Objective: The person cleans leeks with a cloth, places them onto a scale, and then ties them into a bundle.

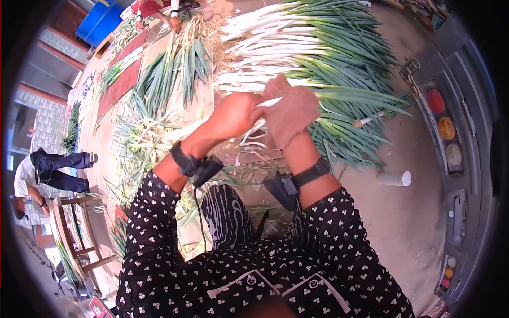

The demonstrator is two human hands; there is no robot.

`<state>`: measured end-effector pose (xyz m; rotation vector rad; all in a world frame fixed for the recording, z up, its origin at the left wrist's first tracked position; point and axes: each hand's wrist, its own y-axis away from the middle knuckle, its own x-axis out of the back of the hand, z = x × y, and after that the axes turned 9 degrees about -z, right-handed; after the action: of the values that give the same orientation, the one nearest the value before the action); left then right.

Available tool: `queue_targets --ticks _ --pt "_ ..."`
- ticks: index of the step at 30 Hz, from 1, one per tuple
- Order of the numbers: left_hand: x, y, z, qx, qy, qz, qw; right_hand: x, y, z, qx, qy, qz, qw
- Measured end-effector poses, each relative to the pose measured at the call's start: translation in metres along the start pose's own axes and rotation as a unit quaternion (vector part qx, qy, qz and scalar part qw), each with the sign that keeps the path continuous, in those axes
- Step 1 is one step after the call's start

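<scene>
My left hand [237, 115], bare, is closed round the white stalk of a green onion [273, 102]. My right hand [290, 110] wears a brownish-pink cloth mitt and is wrapped round the same stalk, just right of the left hand. Green leaves stretch from the mitt to the right. Behind both hands lies a large pile of green onions [339, 47], white ends to the left. Loose peelings [254, 140] lie below the hands. A dark device is strapped to each wrist.
Another person's hands [175, 24] work at a leek heap at the top. A person in a white shirt [26, 177] stands at the left by a wooden frame [79, 233]. A blue tub [99, 24], a white cylinder [395, 178] and a vehicle's rear [466, 159] surround the area.
</scene>
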<state>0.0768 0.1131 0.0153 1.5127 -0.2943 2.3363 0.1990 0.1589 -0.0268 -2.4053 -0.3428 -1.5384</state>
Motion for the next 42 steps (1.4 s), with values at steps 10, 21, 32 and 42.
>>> queue_targets --ticks 10,21,32,42 --pt "-0.031 0.099 0.060 0.112 0.044 0.231 0.966 0.061 0.029 -0.037 0.127 -0.152 0.259 0.945" --pt "0.028 0.143 0.037 0.255 0.352 0.150 0.888 0.079 0.087 -0.062 0.176 -0.632 -0.183 0.732" --pt "0.076 0.189 0.025 0.053 0.618 0.433 0.654 0.081 0.159 -0.138 0.102 -0.658 -0.483 0.568" --pt "0.076 0.351 0.075 0.212 0.513 0.566 0.610 0.071 0.209 -0.227 0.632 -0.303 -0.178 0.691"
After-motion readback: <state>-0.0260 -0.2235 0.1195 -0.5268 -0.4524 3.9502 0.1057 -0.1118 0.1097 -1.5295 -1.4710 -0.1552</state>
